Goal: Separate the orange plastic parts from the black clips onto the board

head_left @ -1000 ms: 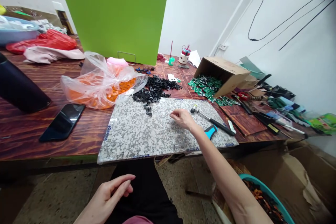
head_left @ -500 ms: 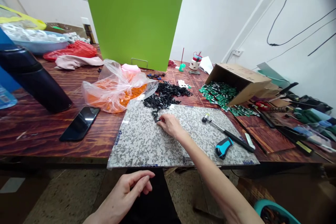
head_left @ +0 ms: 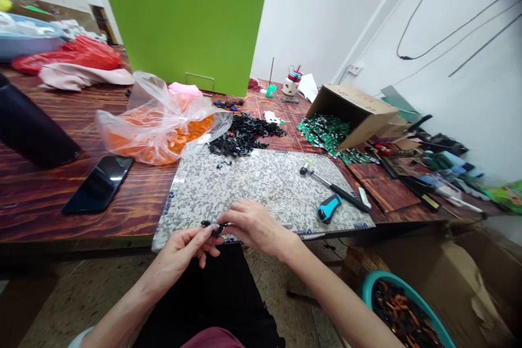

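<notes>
Small black plastic parts (head_left: 220, 229) are pinched between my two hands at the front edge of the speckled stone board (head_left: 204, 187). My left hand (head_left: 188, 247) holds them between thumb and fingers from the left. From the right, my right hand (head_left: 249, 224) grips them with its fingertips. How many parts there are, and their exact shape, I cannot make out. A heap of similar black parts (head_left: 240, 136) lies at the board's back edge, with a stray one just in front. On the board's right rest a small mallet (head_left: 326, 180) and a blue-and-black tool handle (head_left: 329, 208).
A clear bag of orange parts (head_left: 159, 133) and a phone (head_left: 98, 185) lie on the left, beside a dark bottle (head_left: 35, 125). On the right, a tipped cardboard box (head_left: 367, 109) spills green-and-white pieces (head_left: 326, 133). A teal basin (head_left: 368, 288) stands below the table.
My right hand has come back from the black heap to my left hand, bringing a black part. My left hand has risen to meet it. The view has shifted rightward.
</notes>
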Tool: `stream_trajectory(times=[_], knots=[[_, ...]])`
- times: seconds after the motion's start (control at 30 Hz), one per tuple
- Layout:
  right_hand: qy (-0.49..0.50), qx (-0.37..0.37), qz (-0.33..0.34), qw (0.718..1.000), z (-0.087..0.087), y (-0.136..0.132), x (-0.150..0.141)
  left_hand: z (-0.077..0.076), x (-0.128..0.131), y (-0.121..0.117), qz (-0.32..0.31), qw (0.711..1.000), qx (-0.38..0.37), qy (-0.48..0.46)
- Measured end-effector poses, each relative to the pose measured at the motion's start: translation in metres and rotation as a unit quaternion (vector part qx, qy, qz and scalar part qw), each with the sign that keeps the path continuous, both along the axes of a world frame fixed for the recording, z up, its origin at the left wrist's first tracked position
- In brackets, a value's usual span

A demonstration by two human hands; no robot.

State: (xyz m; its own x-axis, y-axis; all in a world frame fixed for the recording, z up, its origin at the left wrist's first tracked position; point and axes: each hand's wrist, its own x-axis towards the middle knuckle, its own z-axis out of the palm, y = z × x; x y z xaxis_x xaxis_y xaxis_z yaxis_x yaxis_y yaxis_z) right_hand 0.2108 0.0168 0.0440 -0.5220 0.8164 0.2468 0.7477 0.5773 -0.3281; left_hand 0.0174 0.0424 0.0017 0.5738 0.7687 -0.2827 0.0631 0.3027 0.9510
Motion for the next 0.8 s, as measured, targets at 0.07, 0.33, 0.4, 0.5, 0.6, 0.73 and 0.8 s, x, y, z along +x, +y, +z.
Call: stream_trajectory(times=[0.07, 0.33, 0.4, 0.5, 0.6, 0.73, 0.8], knots=[[0.024, -0.01, -0.015, 1.0, -0.006, -0.005, 0.007, -0.002, 0.0, -0.003, -0.005, 1.0, 0.001, 0.005], [0.017, -0.049, -0.292, 0.955, -0.013, -0.008, 0.101, 0.005, -0.001, -0.007, 0.077, 0.996, -0.036, 0.008], [-0.006, -0.056, -0.317, 0.947, -0.015, -0.005, 0.112, 0.006, 0.001, -0.008, 0.09, 0.995, -0.045, -0.001], [-0.033, -0.069, -0.324, 0.943, -0.02, 0.0, 0.113, 0.008, 0.003, -0.01, 0.101, 0.993, -0.059, -0.022], [-0.048, -0.07, -0.318, 0.944, -0.026, 0.006, 0.109, 0.011, 0.005, -0.012, 0.107, 0.991, -0.067, -0.038], [-0.029, -0.034, -0.304, 0.952, -0.027, 0.018, 0.108, 0.013, 0.006, -0.015, 0.117, 0.988, -0.077, -0.068], [-0.003, 0.0, -0.308, 0.951, -0.022, 0.022, 0.102, 0.013, 0.007, -0.016, 0.123, 0.985, -0.081, -0.091]])
